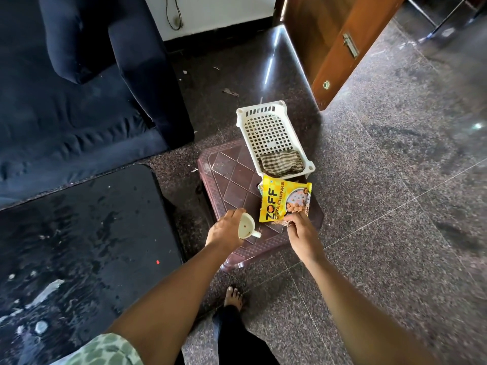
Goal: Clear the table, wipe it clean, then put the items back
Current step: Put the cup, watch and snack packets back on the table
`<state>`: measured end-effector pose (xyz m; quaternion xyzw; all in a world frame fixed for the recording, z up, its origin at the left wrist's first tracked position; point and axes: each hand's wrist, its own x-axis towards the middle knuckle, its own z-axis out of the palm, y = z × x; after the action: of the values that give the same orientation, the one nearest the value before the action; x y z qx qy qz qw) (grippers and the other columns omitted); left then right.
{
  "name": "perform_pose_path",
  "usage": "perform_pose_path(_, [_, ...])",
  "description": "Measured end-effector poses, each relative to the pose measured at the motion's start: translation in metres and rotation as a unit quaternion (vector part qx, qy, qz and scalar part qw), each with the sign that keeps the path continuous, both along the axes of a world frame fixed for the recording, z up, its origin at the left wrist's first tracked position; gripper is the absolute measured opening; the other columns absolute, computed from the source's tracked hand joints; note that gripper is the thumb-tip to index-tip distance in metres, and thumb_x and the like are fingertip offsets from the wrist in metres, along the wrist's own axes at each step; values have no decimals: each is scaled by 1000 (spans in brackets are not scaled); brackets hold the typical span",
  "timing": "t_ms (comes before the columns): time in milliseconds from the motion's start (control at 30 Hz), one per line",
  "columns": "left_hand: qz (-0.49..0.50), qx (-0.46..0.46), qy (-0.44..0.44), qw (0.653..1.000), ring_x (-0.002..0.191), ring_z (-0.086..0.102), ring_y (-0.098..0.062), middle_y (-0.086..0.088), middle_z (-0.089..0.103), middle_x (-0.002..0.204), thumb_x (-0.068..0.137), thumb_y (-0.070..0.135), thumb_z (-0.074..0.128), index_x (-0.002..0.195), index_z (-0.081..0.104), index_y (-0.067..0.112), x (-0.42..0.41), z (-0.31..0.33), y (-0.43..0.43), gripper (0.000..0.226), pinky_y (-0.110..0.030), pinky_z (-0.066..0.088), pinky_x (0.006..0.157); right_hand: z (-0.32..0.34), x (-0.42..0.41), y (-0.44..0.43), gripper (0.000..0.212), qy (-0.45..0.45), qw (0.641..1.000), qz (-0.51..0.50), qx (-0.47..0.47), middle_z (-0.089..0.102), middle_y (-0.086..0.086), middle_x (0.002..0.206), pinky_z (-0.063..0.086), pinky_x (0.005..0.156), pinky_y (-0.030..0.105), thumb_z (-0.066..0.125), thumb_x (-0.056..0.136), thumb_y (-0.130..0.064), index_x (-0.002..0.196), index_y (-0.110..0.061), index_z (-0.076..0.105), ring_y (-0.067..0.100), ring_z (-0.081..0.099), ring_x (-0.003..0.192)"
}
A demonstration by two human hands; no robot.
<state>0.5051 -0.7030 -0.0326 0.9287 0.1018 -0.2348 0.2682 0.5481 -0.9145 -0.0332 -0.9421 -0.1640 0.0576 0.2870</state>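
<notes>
Two bare hands are seen from above, reaching down to a small brown plastic worktop (232,177) that stands on a speckled stone floor. The left hand (224,230) is wrapped around a small white cup (246,226), fingers clamped on its body; the cup is tipped so that its mouth faces the camera and its handle points right. The right hand (300,230) pinches the near edge of a yellow snack packet (283,201), fingers closed on it.

The packet lies at the right side of the worktop, its long axis running from near to far, directly beyond the right fingers. A second packet seems to lie under it, but only a sliver shows at its far left corner. Just beyond the packet, touching or nearly touching it, a white slotted basket (268,133) sits at the far right corner, overhanging the far edge. A striped cloth (282,163) is folded in its near end.

Whether the packet is lifted or lying flat cannot be told. The worktop's legs are mostly hidden. The clearing step appears to be under way, with nothing yet wiped. A dark sofa (79,75) fills the left.
</notes>
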Motion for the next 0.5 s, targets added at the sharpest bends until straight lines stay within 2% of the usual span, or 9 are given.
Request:
perform_pose_path(100, [1, 4, 1, 1000, 113, 54, -23, 1, 49, 131, 71, 23, 79, 137, 35, 26, 0, 2, 1, 79, -40, 48, 87, 9, 6, 7, 35, 11, 999, -30, 25, 62, 11, 88, 48, 65, 38, 37, 85, -23, 86, -1, 64, 29, 60, 77])
perform_pose_path(233, [26, -14, -12, 999, 111, 56, -23, 1, 52, 128, 69, 26, 80, 134, 39, 27, -8, 8, 3, 77, -39, 48, 86, 19, 7, 17, 16, 66, 997, -35, 33, 67, 6, 97, 44, 76, 28, 54, 87, -8, 95, -4, 67, 20, 61, 88])
perform_pose_path(333, [59, -33, -32, 997, 106, 57, -22, 1, 54, 120, 67, 27, 79, 129, 42, 27, -18, 21, 9, 71, -37, 47, 82, 29, 4, 32, 16, 145, 987, -51, 57, 67, -2, 102, 44, 80, 25, 57, 88, -7, 101, -11, 67, 12, 58, 92])
perform_pose_path(500, [128, -46, -67, 988, 102, 58, -21, 2, 53, 116, 66, 30, 77, 127, 42, 26, -47, 46, 41, 70, -35, 48, 76, 48, -9, 81, 17, 192, 972, -51, 122, 66, -9, 87, 43, 71, 19, 60, 86, -6, 95, -18, 68, 7, 60, 80])
